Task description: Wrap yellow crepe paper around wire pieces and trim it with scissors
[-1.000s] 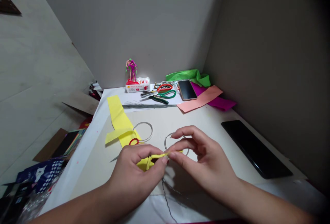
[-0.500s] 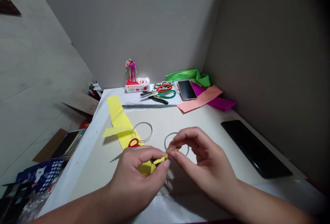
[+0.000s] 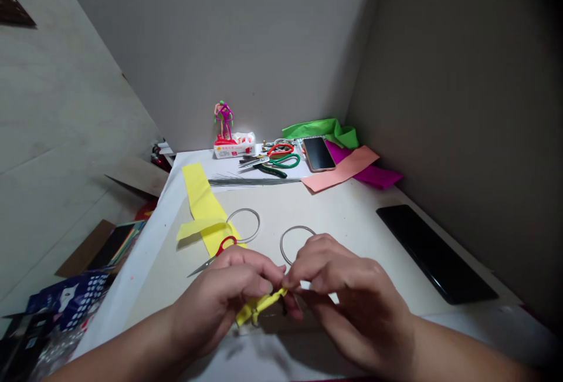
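Observation:
Low over the front of the table, a twisted strip of yellow paper [image 3: 266,304] is stretched between my two hands. My left hand [image 3: 220,294] is closed round it, the thumb lying along its upper side. At the strip's right end, the fingertips of my right hand [image 3: 352,294] pinch together; they partly hide that end. A small dark loop of wire seems to show below the strip. Just beyond my left hand lie small red-handled scissors [image 3: 227,243]. A thin grey ring [image 3: 281,244] lies partly behind my right hand.
A wide yellow paper strip [image 3: 196,185] and another grey ring [image 3: 243,210] lie left of centre. Thin wires [image 3: 253,182], green-handled scissors [image 3: 284,161], a phone [image 3: 319,154] and coloured paper [image 3: 341,169] are further back. At right lies a black slab [image 3: 433,250]; a pink figure [image 3: 224,118] stands behind.
Both hands have come lower and nearer to me with the yellow strip. The left hand has turned, so more of the strip shows below it. My right fingers have curled in more.

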Motion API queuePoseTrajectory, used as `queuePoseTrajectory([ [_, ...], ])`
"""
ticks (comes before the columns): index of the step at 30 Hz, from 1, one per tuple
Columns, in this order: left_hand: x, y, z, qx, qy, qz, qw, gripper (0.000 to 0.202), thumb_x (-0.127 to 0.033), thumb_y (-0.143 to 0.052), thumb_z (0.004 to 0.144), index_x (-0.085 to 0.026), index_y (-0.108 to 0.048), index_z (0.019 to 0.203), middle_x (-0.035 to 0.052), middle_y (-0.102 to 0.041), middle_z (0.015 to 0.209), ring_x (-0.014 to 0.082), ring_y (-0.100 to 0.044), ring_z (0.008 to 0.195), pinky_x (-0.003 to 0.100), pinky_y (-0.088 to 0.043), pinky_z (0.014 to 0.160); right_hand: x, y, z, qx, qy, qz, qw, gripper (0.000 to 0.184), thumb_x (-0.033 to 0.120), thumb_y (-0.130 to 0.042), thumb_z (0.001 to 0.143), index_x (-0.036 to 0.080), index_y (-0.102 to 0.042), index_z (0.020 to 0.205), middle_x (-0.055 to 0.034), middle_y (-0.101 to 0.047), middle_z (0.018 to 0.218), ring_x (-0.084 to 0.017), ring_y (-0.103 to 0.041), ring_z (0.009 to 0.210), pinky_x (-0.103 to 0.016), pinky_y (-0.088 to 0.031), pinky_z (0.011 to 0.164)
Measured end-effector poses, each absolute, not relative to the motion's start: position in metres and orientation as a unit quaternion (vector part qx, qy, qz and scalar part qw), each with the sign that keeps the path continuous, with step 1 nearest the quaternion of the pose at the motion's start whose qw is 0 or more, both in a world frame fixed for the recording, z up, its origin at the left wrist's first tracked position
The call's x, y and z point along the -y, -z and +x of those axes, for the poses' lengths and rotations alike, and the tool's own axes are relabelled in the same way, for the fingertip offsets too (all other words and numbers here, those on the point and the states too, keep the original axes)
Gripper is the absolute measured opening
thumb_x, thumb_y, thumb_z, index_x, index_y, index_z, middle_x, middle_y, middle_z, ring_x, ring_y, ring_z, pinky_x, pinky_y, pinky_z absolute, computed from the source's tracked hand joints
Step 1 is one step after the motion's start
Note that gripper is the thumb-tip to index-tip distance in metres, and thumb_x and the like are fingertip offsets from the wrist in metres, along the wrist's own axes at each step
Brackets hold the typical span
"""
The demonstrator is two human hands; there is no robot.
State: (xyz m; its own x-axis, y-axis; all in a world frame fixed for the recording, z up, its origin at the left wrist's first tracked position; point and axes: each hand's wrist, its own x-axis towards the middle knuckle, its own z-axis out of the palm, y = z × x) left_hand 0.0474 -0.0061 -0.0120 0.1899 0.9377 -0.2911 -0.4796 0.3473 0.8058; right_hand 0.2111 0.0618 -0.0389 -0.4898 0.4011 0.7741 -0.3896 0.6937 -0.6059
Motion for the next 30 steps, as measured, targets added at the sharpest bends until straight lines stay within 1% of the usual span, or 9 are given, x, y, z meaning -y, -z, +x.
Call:
queuePoseTrajectory([
  [3, 0.008, 0.009, 0.049, -0.409, -0.474, 0.277, 0.729, 0.017, -0.015, -0.059, 0.062, -0.014, -0.076, 0.067, 0.0058, -0.075, 0.065, 0.0191, -0.068, 0.062, 0.027, -0.049, 0.066, -0.065, 0.034, 0.212, 0.784, -0.361, 0.016, 0.505, 0.036, -0.006, -0.051, 0.074, 0.022, -0.048, 0.096, -0.0043, -0.069, 0.080, -0.017, -0.063, 0.071, -0.036, -0.050, 0.070],
  [6, 0.008, 0.007, 0.047, -0.424, -0.444, 0.306, 0.728, 0.014, -0.015, -0.062, 0.063, -0.014, -0.075, 0.067, 0.0060, -0.074, 0.065, 0.0191, -0.067, 0.065, 0.028, -0.049, 0.068, -0.064, 0.031, 0.215, 0.793, -0.364, 0.004, 0.488, 0.036, -0.005, -0.050, 0.074, 0.025, -0.047, 0.094, -0.0027, -0.070, 0.080, -0.017, -0.064, 0.071, -0.036, -0.050, 0.071],
  [9, 0.009, 0.006, 0.044, -0.451, -0.412, 0.346, 0.712, 0.013, -0.015, -0.063, 0.066, -0.017, -0.076, 0.068, 0.0055, -0.074, 0.070, 0.0183, -0.066, 0.069, 0.028, -0.048, 0.070, -0.061, 0.034, 0.217, 0.802, -0.384, -0.017, 0.457, 0.042, -0.005, -0.051, 0.075, 0.028, -0.046, 0.099, -0.0012, -0.069, 0.084, -0.018, -0.065, 0.075, -0.038, -0.050, 0.074],
  [12, 0.009, 0.004, 0.042, -0.499, -0.388, 0.385, 0.672, 0.013, -0.018, -0.064, 0.067, -0.018, -0.077, 0.068, 0.0050, -0.074, 0.070, 0.0175, -0.064, 0.068, 0.027, -0.047, 0.067, -0.057, 0.038, 0.218, 0.783, -0.422, -0.035, 0.456, 0.045, -0.004, -0.053, 0.078, 0.030, -0.046, 0.105, -0.0014, -0.066, 0.087, -0.018, -0.064, 0.077, -0.039, -0.051, 0.076],
  [16, 0.008, 0.000, 0.046, -0.577, -0.371, 0.458, 0.566, 0.013, -0.018, -0.063, 0.067, -0.017, -0.076, 0.068, 0.0042, -0.073, 0.068, 0.0157, -0.062, 0.062, 0.023, -0.045, 0.057, -0.060, 0.037, 0.217, 0.719, -0.520, -0.127, 0.443, 0.033, 0.007, -0.059, 0.083, 0.028, -0.048, 0.107, -0.0030, -0.060, 0.095, -0.018, -0.062, 0.088, -0.036, -0.051, 0.078],
  [20, 0.007, -0.001, 0.052, -0.599, -0.363, 0.579, 0.417, 0.016, -0.015, -0.060, 0.072, -0.016, -0.075, 0.066, 0.0042, -0.072, 0.068, 0.0161, -0.063, 0.064, 0.024, -0.048, 0.062, -0.070, 0.029, 0.215, 0.680, -0.612, -0.195, 0.355, 0.023, 0.017, -0.061, 0.085, 0.025, -0.047, 0.102, 0.0010, -0.061, 0.082, -0.013, -0.060, 0.078, -0.027, -0.050, 0.073],
  [25, 0.006, 0.007, 0.050, -0.592, -0.353, 0.675, 0.263, 0.024, -0.010, -0.056, 0.074, -0.020, -0.073, 0.061, 0.0034, -0.069, 0.065, 0.0178, -0.064, 0.066, 0.027, -0.050, 0.068, -0.073, 0.027, 0.212, 0.691, -0.597, -0.229, 0.338, 0.024, 0.016, -0.065, 0.082, 0.023, -0.048, 0.098, 0.0030, -0.063, 0.076, -0.011, -0.061, 0.073, -0.022, -0.048, 0.070],
  [27, 0.005, 0.010, 0.049, -0.582, -0.357, 0.693, 0.229, 0.024, -0.008, -0.056, 0.074, -0.021, -0.073, 0.063, 0.0032, -0.068, 0.064, 0.0186, -0.064, 0.068, 0.030, -0.051, 0.071, -0.073, 0.028, 0.211, 0.702, -0.582, -0.237, 0.336, 0.023, 0.015, -0.064, 0.081, 0.023, -0.048, 0.097, 0.0027, -0.064, 0.075, -0.011, -0.062, 0.072, -0.023, -0.049, 0.070],
  [30, 0.004, 0.014, 0.048, -0.567, -0.355, 0.715, 0.202, 0.025, -0.006, -0.056, 0.073, -0.022, -0.074, 0.072, 0.0043, -0.070, 0.072, 0.0192, -0.064, 0.072, 0.033, -0.051, 0.078, -0.073, 0.031, 0.210, 0.719, -0.565, -0.245, 0.323, 0.022, 0.015, -0.063, 0.081, 0.023, -0.049, 0.095, 0.0020, -0.064, 0.074, -0.013, -0.063, 0.071, -0.024, -0.049, 0.066],
])
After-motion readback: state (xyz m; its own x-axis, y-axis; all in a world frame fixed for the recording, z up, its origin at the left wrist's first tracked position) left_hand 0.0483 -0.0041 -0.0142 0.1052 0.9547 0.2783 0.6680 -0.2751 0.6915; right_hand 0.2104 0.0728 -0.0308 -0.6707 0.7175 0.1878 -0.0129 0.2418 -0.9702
